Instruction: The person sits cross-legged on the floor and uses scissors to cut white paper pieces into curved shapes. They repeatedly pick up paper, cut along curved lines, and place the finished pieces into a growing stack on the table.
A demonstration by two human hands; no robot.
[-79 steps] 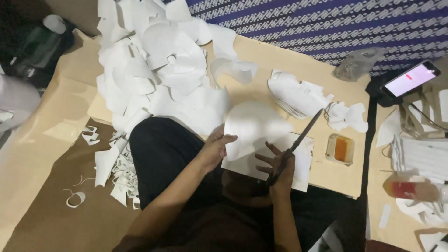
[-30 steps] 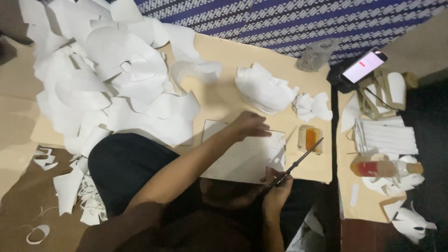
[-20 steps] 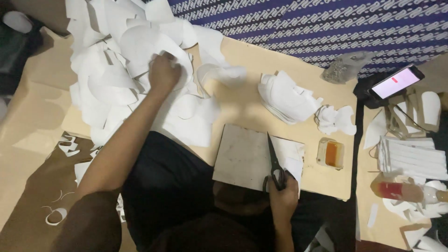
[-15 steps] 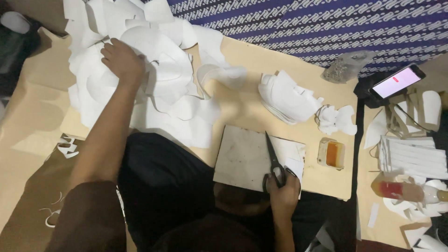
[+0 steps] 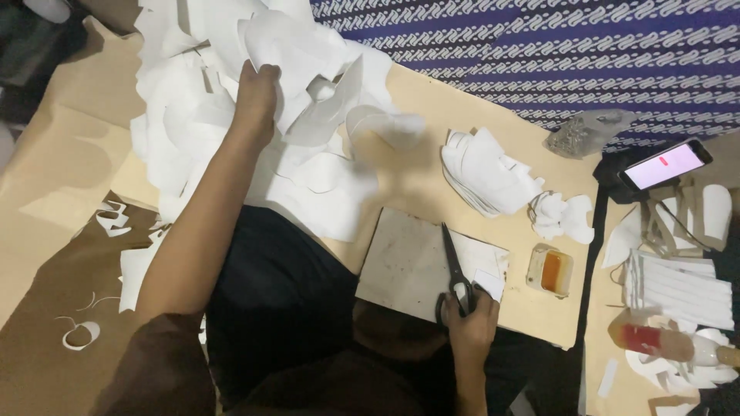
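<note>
— What does the head camera show of the left hand (image 5: 257,96)?

— The left arm stretches far forward and up across the table, nearly straight, sleeve at the shoulder. The hand is closed on a curved white paper cut-out (image 5: 281,46) at the top of the big heap of loose white paper pieces (image 5: 200,131), fingers curled over the sheet's edge, knuckles toward the camera.

— And the right hand (image 5: 470,320)?

— It sits close to the body, at the near edge of the grey rectangular cutting board (image 5: 401,266). Its fingers are closed through the handles of the black-handled scissors (image 5: 456,270), which lie on the board with the blades together, pointing away from the person.

— What lies around them?

— A neat stack of cut white paper shapes (image 5: 486,169) sits beyond the board on the tan table (image 5: 416,181). A small crumpled white piece (image 5: 559,216) is just right of it, and a small clear box with orange contents (image 5: 551,271) lies beside the board. Farther right, a phone with a lit screen (image 5: 664,164) rests at the edge of the blue patterned cloth (image 5: 539,54). White paper scraps (image 5: 112,219) lie on the brown floor at the left.
</note>
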